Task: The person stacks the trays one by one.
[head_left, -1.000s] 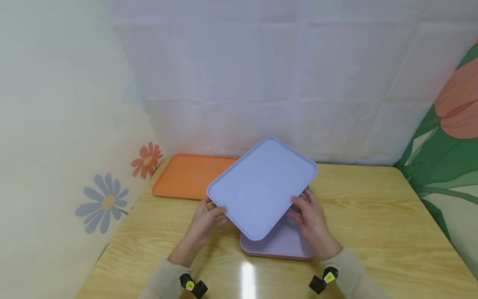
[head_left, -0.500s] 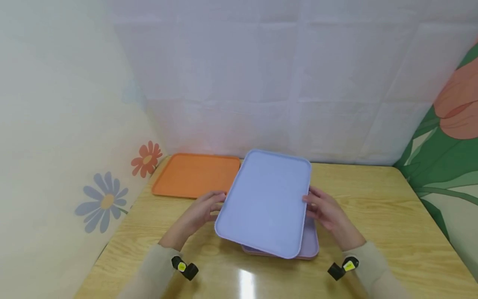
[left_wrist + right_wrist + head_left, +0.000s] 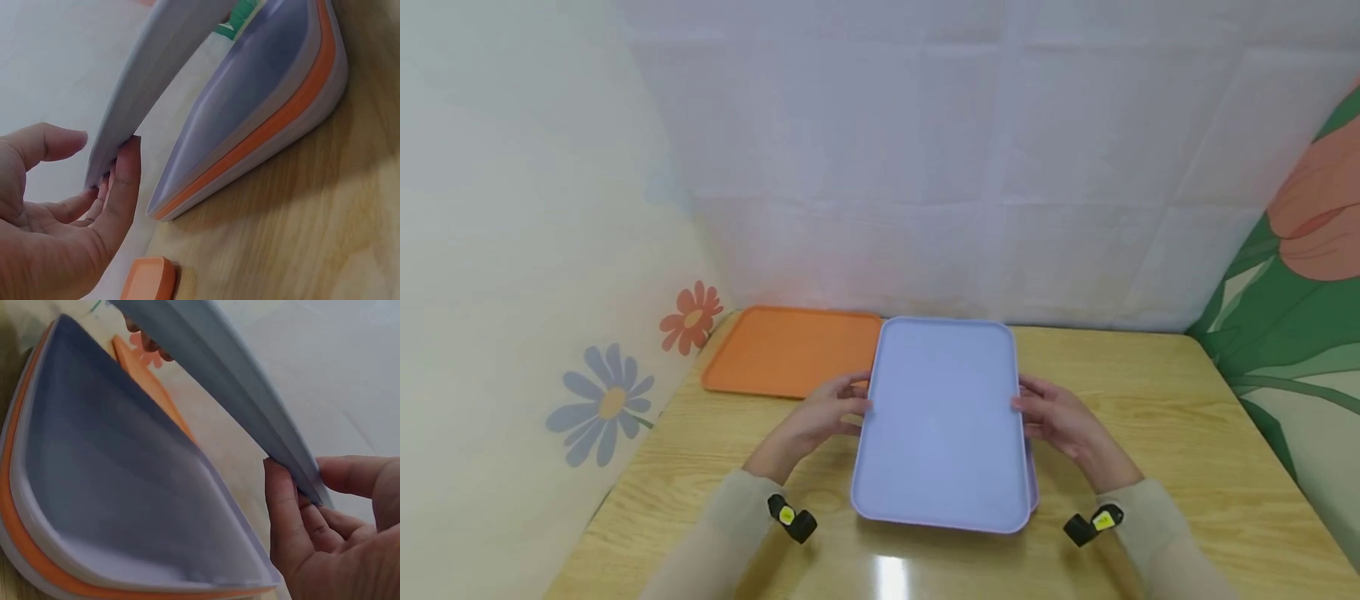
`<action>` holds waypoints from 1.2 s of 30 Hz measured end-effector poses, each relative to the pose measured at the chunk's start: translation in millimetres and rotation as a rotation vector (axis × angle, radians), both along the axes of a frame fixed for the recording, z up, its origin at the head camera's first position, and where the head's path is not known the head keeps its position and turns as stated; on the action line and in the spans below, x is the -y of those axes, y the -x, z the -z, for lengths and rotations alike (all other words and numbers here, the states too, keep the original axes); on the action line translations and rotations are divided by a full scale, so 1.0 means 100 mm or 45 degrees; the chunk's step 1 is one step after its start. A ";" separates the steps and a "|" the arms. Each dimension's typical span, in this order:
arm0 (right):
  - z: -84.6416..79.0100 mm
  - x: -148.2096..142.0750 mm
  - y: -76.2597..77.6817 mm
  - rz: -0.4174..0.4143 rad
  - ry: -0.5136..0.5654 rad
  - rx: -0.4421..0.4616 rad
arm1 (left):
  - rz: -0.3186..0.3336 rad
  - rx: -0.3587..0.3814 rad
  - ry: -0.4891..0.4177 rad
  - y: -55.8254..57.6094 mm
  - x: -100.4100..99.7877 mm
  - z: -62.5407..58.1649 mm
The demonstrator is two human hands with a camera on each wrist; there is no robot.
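From the head camera, a blue tray (image 3: 942, 421) is held by its long edges between the left hand (image 3: 829, 410) and right hand (image 3: 1054, 421), over a stack (image 3: 1034, 487) on the surface (image 3: 1157, 417). At each wrist, a gap above the stack (image 3: 262, 119) is revealed, fingers (image 3: 284, 512) pinching the rim; they could be trapped, or the tray seated askew.
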State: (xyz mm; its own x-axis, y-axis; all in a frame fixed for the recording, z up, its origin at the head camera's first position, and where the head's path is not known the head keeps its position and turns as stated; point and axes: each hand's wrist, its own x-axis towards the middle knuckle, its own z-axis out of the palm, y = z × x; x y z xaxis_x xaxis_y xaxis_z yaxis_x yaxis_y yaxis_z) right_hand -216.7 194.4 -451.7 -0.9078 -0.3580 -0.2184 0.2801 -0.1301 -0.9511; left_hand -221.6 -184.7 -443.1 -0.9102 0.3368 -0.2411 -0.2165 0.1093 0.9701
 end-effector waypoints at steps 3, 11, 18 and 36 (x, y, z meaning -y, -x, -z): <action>0.04 -0.02 0.03 0.014 -0.038 -0.001 | 0.015 -0.007 -0.019 0.02 -0.03 0.02; 0.10 -0.03 0.09 0.150 -0.228 -0.025 | 0.010 -0.008 -0.022 0.11 -0.17 0.08; 0.15 -0.05 0.14 0.185 -0.327 -0.014 | 0.001 -0.012 0.001 0.17 -0.28 0.14; 0.15 -0.02 0.22 0.209 -0.698 -0.081 | 0.007 -0.089 0.287 0.27 -0.41 0.18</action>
State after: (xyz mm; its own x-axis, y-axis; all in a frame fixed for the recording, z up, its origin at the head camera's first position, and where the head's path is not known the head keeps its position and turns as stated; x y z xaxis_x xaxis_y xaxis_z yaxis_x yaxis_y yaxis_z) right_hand -238.5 196.0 -466.6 -0.9592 -0.0613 -0.2758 0.2382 0.3500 -0.9060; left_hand -248.4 -144.0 -460.8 -0.9256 0.2868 -0.2471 -0.1483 0.3260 0.9337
